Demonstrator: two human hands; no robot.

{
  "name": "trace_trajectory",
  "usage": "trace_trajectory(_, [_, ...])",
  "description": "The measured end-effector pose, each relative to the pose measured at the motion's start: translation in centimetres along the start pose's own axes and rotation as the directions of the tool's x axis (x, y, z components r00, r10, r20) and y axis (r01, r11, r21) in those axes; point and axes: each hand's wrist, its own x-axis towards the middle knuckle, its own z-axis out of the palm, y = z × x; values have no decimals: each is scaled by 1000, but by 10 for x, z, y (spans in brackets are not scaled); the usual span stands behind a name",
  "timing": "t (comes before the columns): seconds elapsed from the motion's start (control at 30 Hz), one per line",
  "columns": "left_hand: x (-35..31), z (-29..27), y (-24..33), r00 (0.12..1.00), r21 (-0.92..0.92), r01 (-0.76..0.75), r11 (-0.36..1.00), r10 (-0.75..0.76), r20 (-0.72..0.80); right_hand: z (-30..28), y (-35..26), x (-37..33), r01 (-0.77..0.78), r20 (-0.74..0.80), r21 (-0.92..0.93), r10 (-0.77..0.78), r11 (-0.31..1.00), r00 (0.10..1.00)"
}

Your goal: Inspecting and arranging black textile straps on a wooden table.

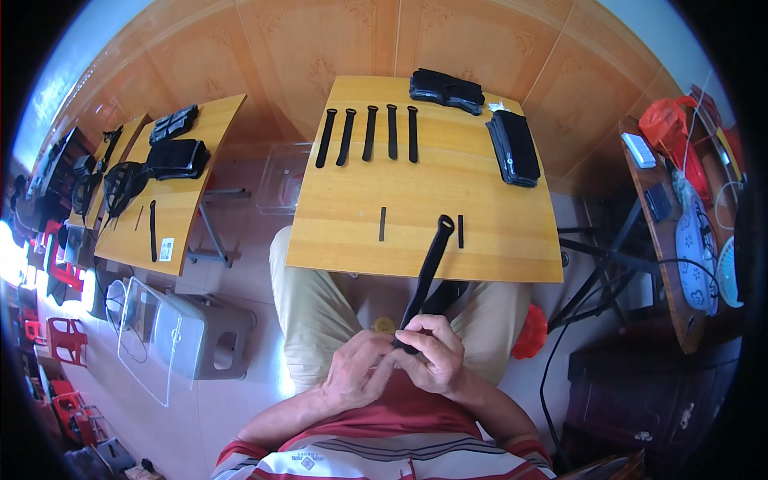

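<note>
Close to my body, my left hand and my right hand meet with their fingers closed on the lower end of a black strap. The strap slants up over the table's front edge, and its looped end lies above the wood. Where the fingers pinch, they cover that end of the strap. Behind it, a darker black piece hangs over my lap. Two short dark strips, a left strip and a right strip, lie near the front of the wooden table.
Several black looped straps lie in a row at the table's far left. A black bundle lies at the back, another bundle at the right. A second table stands left, above a grey stool; a cluttered side table stands right.
</note>
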Motion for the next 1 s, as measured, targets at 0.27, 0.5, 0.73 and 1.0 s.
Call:
trace_trajectory(0.27, [2,2,-4,997,-40,35,999,-38,-73,9,-1,3,58,-96,-119,-69,991,993])
trace_trajectory(0.5, [0,17,-13,937,-169,161,972,-204,-284,22,-3,1,21,-114,-123,-35,992,993])
trace_trajectory(0.73, [-7,19,-21,906,-163,276,947,-313,-284,25,4,1,4,-163,-111,-22,994,986])
trace_trajectory(1.0, [-10,16,-27,836,-518,462,720,-548,-16,25,9,2,18,-125,-114,-32,993,992])
